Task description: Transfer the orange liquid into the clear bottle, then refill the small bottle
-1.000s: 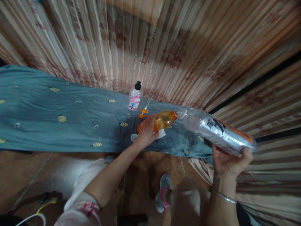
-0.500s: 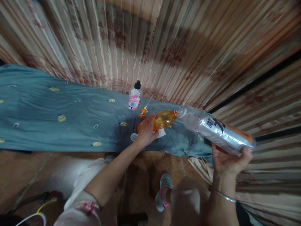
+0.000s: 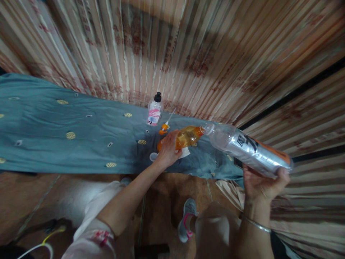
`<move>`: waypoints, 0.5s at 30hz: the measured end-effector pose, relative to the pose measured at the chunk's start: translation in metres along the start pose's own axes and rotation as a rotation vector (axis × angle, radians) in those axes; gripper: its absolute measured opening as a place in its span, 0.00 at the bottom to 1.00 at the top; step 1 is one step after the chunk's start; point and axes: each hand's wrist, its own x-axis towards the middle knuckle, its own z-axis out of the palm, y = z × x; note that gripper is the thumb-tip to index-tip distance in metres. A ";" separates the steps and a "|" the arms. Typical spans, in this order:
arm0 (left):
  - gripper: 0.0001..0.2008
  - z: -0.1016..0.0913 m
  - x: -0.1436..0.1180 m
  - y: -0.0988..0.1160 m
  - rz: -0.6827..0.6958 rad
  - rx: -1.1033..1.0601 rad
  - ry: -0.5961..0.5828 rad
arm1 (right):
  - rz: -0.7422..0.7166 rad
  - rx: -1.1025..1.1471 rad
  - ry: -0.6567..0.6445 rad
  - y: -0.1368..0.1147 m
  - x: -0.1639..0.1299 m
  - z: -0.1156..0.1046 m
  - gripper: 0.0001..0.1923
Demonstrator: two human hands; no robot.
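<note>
One orange bottle [image 3: 188, 138] is tilted in the left hand [image 3: 169, 149], whose fingers wrap its lower part and hide some of it; whether its base rests on the cloth [image 3: 88, 151] I cannot tell. The right hand [image 3: 261, 183] curls fingers and thumb around the base end of a clear bottle [image 3: 223, 136], also tilted, its mouth against the orange bottle's. Just behind the left hand lies a pump [image 3: 163, 128]; a pink-labelled bottle [image 3: 154, 116] stands beyond it, near the curtain [image 3: 161, 46]. A lid [image 3: 153, 157] lies just beside the left hand, which with the orange bottle partly covers some paper [image 3: 185, 153]. The clear bottle partly blocks a dark object [image 3: 238, 163].
</note>
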 end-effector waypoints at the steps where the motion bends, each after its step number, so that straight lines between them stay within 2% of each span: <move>1: 0.37 0.000 0.000 0.000 -0.002 0.002 0.000 | 0.003 0.004 0.007 0.000 0.000 0.000 0.24; 6: 0.39 -0.002 0.000 0.002 -0.002 -0.001 -0.006 | 0.029 0.030 0.070 0.000 -0.001 0.003 0.27; 15: 0.39 -0.005 0.000 0.004 -0.021 -0.019 -0.040 | 0.030 0.049 0.071 0.000 -0.001 0.002 0.27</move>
